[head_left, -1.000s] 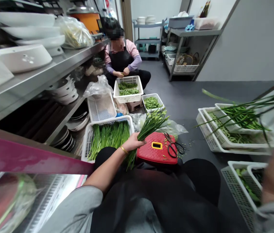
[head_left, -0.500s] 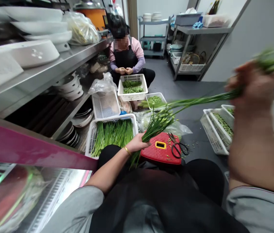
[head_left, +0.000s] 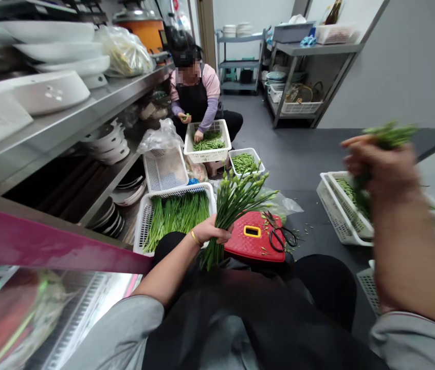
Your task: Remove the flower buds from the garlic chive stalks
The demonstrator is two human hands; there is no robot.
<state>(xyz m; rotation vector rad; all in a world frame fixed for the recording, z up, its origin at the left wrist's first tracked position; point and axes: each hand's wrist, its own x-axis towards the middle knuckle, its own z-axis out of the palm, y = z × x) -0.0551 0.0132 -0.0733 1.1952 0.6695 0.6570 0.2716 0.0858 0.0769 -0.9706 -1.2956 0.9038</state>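
My left hand (head_left: 214, 230), with a gold bracelet at the wrist, is wrapped round a bunch of green budded stems (head_left: 235, 198), buds upward. My right hand (head_left: 383, 164), slightly blurred, is raised at the right, closed on green stems (head_left: 393, 134) whose tops stick out above the fist. Beside my left hand lies a red stool (head_left: 240, 240) with black scissors (head_left: 282, 234) and small cut bits on it. A white basket (head_left: 140, 234) of long green stems (head_left: 179, 216) stands to the left.
Across from me a person (head_left: 194, 92) sits with one hand in a white basket (head_left: 206, 155) of green pieces. More white baskets (head_left: 341, 226) stand at the right. A steel shelf (head_left: 125, 85) with dishes runs along the left, and a pink-edged cabinet (head_left: 55, 236) is nearer.
My right hand has come lower and left, and its stems no longer stretch across to the left-hand bunch. That bunch now stands more upright. The other person's hands have parted, one reaching into the basket.
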